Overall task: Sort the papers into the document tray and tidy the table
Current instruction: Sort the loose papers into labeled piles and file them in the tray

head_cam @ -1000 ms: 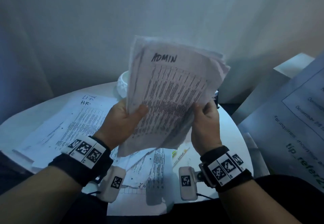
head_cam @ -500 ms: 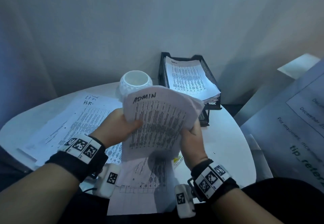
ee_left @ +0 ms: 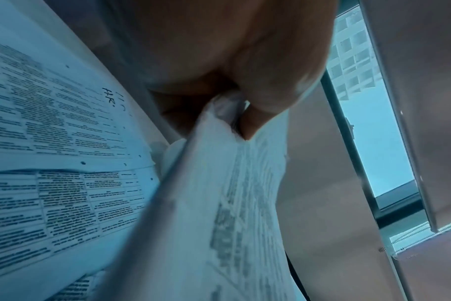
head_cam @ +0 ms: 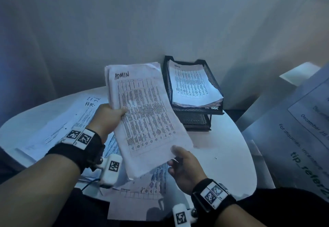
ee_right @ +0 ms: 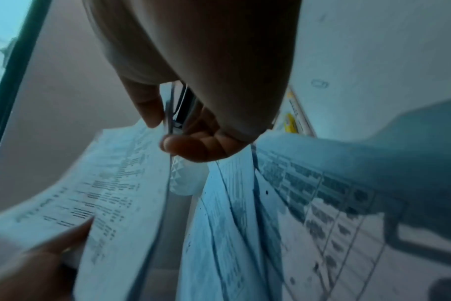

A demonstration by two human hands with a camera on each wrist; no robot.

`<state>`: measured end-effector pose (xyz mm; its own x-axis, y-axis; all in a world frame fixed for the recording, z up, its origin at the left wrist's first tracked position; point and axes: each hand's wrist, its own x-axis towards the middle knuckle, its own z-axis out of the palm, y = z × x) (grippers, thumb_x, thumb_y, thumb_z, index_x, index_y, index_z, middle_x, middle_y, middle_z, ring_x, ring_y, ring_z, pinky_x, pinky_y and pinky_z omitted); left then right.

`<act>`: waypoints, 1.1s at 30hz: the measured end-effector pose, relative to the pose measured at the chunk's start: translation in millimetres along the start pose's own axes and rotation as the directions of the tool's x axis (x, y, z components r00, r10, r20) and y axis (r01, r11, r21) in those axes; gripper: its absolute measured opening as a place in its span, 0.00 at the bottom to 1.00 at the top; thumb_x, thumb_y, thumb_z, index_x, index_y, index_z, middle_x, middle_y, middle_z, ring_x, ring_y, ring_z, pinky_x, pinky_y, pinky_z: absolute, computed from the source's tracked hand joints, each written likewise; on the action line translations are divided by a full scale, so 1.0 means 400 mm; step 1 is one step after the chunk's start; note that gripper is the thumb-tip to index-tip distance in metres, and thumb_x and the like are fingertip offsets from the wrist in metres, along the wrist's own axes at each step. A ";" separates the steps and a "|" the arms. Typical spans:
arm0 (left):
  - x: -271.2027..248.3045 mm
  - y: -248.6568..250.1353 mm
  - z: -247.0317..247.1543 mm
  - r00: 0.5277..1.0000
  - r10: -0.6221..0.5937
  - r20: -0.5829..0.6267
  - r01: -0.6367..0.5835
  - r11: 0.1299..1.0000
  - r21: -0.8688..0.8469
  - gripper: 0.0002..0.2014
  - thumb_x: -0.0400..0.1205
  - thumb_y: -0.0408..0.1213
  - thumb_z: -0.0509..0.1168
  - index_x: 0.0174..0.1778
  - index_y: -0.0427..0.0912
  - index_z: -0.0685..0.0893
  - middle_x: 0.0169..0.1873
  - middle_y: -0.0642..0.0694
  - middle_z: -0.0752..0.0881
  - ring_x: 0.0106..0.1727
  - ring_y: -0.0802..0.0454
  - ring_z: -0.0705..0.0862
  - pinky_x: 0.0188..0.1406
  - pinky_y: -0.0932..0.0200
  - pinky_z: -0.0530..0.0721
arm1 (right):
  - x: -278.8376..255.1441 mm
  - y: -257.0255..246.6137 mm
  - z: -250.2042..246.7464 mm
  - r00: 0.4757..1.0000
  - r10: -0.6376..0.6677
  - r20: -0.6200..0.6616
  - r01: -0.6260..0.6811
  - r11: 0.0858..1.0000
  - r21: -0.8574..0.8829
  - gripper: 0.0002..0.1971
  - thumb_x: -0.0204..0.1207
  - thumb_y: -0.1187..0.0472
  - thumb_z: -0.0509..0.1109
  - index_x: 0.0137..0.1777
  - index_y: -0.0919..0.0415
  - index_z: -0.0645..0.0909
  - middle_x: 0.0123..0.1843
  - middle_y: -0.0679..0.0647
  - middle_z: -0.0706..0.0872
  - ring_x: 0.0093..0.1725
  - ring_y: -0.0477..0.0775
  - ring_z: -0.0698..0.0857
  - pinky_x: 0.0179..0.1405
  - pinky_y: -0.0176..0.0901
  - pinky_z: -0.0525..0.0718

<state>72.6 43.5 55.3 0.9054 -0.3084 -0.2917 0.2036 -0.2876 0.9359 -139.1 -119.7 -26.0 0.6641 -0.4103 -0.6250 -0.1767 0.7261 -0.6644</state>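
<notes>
A stack of printed sheets headed ADMIN [head_cam: 144, 116] hangs tilted over the table, its top edge close to the black mesh document tray [head_cam: 212, 74]. My left hand [head_cam: 114, 113] grips the stack's left edge with the thumb on top; the left wrist view shows that hand [ee_left: 245, 106] clamped on the stack [ee_left: 232, 183]. At the stack's lower right corner my right hand [head_cam: 178, 159] pinches lightly, thumb above and fingers below, as the right wrist view shows of the hand [ee_right: 168, 130]. The tray's upper tier holds another ADMIN pile [head_cam: 192, 86].
A sheet marked HR [head_cam: 71, 120] and more printed sheets [head_cam: 151, 187] lie on the round white table [head_cam: 222, 155]. A white faceted cup [ee_right: 183, 179] stands behind the held stack. A yellow marker [ee_right: 291, 118] lies on the table. A large printed notice [head_cam: 302, 129] leans at the right.
The ADMIN stack dropped low and bent, then rose flat and shifted right toward the tray, covering the cup. My right hand slid down to the stack's lower corner.
</notes>
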 end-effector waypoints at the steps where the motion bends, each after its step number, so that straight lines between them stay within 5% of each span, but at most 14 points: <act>1: 0.004 -0.007 -0.004 1.000 -0.023 -0.020 0.023 1.000 0.003 0.08 0.86 0.37 0.73 0.55 0.36 0.88 0.52 0.37 0.92 0.53 0.35 0.92 0.62 0.34 0.90 | -0.001 0.007 0.006 1.000 0.023 0.017 -0.023 0.999 0.025 0.12 0.81 0.62 0.74 0.60 0.58 0.77 0.39 0.53 0.81 0.27 0.49 0.78 0.22 0.39 0.72; 5: 0.007 -0.027 -0.015 0.997 -0.071 -0.027 0.073 0.996 0.056 0.10 0.85 0.38 0.72 0.57 0.35 0.87 0.51 0.36 0.93 0.48 0.36 0.93 0.54 0.34 0.92 | -0.004 0.036 0.023 0.997 0.070 0.044 -0.067 0.995 -0.068 0.10 0.86 0.63 0.70 0.61 0.58 0.72 0.38 0.54 0.79 0.25 0.47 0.77 0.22 0.38 0.70; 9: -0.014 -0.031 -0.021 0.989 -0.087 0.121 0.062 0.978 0.200 0.11 0.88 0.42 0.70 0.57 0.37 0.88 0.41 0.40 0.94 0.30 0.44 0.90 0.31 0.56 0.82 | 0.005 0.040 0.002 0.999 0.048 -0.023 -0.049 0.997 -0.061 0.06 0.90 0.68 0.62 0.63 0.62 0.76 0.37 0.55 0.80 0.23 0.46 0.75 0.19 0.36 0.72; 12: -0.026 -0.026 -0.020 0.969 -0.116 0.216 0.060 0.967 0.247 0.13 0.86 0.50 0.72 0.56 0.44 0.87 0.42 0.39 0.95 0.29 0.44 0.88 0.30 0.57 0.77 | 0.029 0.024 -0.044 0.989 0.008 -0.144 -0.002 0.999 0.047 0.09 0.90 0.70 0.59 0.64 0.61 0.78 0.40 0.56 0.82 0.22 0.46 0.75 0.18 0.35 0.74; 19: -0.045 -0.043 -0.016 0.890 -0.128 0.437 -0.091 0.891 0.445 0.09 0.86 0.49 0.70 0.60 0.52 0.85 0.42 0.46 0.95 0.29 0.51 0.89 0.33 0.55 0.81 | 0.093 -0.083 -0.096 0.938 -0.069 -0.341 0.105 0.990 0.090 0.12 0.88 0.72 0.56 0.45 0.59 0.73 0.33 0.55 0.77 0.22 0.48 0.68 0.12 0.35 0.67; 25: -0.091 -0.079 -0.026 0.786 -0.211 0.581 -0.322 0.663 0.676 0.13 0.85 0.55 0.66 0.66 0.63 0.82 0.41 0.59 0.93 0.31 0.61 0.89 0.43 0.56 0.90 | 0.226 -0.204 -0.081 0.904 -0.143 -0.403 0.126 0.990 -0.069 0.15 0.86 0.72 0.54 0.40 0.55 0.68 0.29 0.51 0.69 0.17 0.47 0.63 0.13 0.34 0.64; 30: -0.072 -0.096 -0.066 0.795 -0.208 0.570 -0.413 0.502 0.760 0.18 0.86 0.49 0.61 0.71 0.69 0.80 0.40 0.68 0.83 0.41 0.72 0.79 0.44 0.64 0.75 | 0.323 -0.287 -0.024 0.874 -0.139 -0.465 0.120 0.990 -0.070 0.14 0.88 0.74 0.51 0.45 0.60 0.73 0.34 0.55 0.74 0.19 0.49 0.69 0.13 0.35 0.68; 33: -0.046 -0.101 -0.090 0.819 -0.191 0.540 -0.397 0.491 0.776 0.18 0.85 0.49 0.60 0.70 0.71 0.79 0.39 0.69 0.83 0.42 0.72 0.78 0.46 0.62 0.75 | 0.379 -0.306 -0.003 0.829 -0.112 -0.549 0.153 0.988 0.029 0.12 0.86 0.74 0.54 0.48 0.60 0.74 0.44 0.58 0.81 0.34 0.54 0.76 0.29 0.44 0.80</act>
<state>61.0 93.4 30.2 0.5016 -0.6877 -0.5249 -0.5486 -0.7220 0.4216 -17.9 -271.4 -40.0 0.1715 -0.7241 -0.6680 -0.0518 0.6705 -0.7401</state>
